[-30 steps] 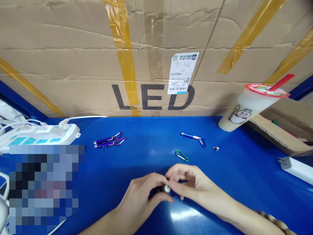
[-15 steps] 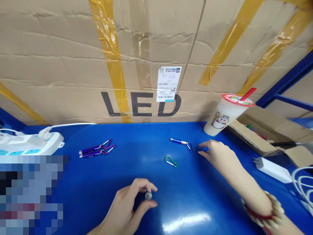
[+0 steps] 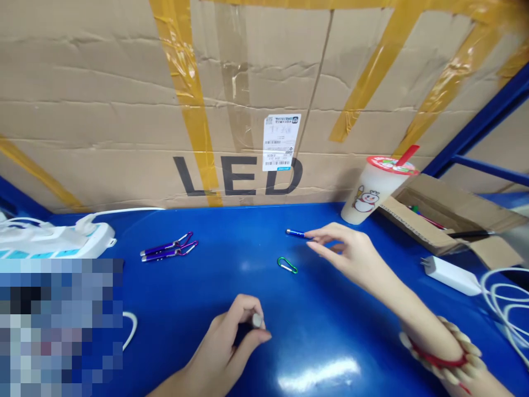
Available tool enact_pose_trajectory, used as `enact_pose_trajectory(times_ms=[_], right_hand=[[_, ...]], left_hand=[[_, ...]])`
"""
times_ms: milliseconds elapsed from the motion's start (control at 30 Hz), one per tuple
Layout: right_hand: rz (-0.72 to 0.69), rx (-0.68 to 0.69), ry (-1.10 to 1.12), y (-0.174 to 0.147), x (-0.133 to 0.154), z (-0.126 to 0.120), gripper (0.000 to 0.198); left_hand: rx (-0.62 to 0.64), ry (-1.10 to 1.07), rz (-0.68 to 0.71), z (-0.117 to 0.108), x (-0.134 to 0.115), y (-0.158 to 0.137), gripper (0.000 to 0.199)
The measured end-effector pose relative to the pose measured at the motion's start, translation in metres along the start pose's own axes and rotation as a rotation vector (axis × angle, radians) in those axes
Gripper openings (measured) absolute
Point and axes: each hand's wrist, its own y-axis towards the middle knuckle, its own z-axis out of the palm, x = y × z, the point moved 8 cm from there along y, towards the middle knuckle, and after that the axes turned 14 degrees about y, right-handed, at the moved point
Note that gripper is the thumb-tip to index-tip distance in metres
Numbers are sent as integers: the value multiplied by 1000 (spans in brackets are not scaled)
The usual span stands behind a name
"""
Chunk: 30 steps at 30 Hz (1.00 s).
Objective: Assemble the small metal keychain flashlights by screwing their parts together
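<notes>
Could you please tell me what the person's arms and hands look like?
The left grip and right grip wear no gloves, and no sleeves show on the forearms. The right wrist wears a bracelet of pale, rounded beads and a red cord.

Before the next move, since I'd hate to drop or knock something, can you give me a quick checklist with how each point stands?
1. Left hand has its piece secure: ok, the small grey-ended piece is pinched between thumb and fingers.
2. Right hand has a firm grip on the blue penlight: cannot tell, the fingers hide its near end.
3. Right hand well clear of the drink cup: not ok, it looks close to the base in this view.
4. Green carabiner free of both hands: ok.
5. Purple penlights out of the way: ok, side by side at the left.
</notes>
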Motion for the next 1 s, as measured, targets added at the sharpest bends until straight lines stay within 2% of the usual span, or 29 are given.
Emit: enact_pose_trajectory(times_ms=[100, 200, 267, 367, 467, 633, 733, 900, 1000], right_hand=[[25, 158, 303, -8, 14, 31, 38], [218, 320, 501, -22, 11, 62, 47], [383, 380, 623, -34, 4, 78, 51], [555, 417, 773, -48, -1, 93, 57], [637, 417, 847, -54, -1, 100, 58], [755, 322, 939, -56, -4, 101, 54], [757, 301, 978, -55, -3, 101, 48], [661, 359, 979, -54, 6, 104, 35], [614, 328, 1005, -53, 7, 103, 30]], left_hand=[[-27, 66, -6, -6, -4, 3, 7], [-18, 47, -55, -6, -5, 3, 8], [10, -7, -112, -3, -4, 1, 9], [40, -65, -137, 1, -5, -1, 9], [54, -89, -120, 3, -8, -3, 11], [54, -43, -116, 1, -8, -3, 10], [78, -6, -123, 0, -7, -2, 11], [55, 89, -61, -10, -10, 2, 14], [64, 100, -40, -12, -12, 3, 16]])
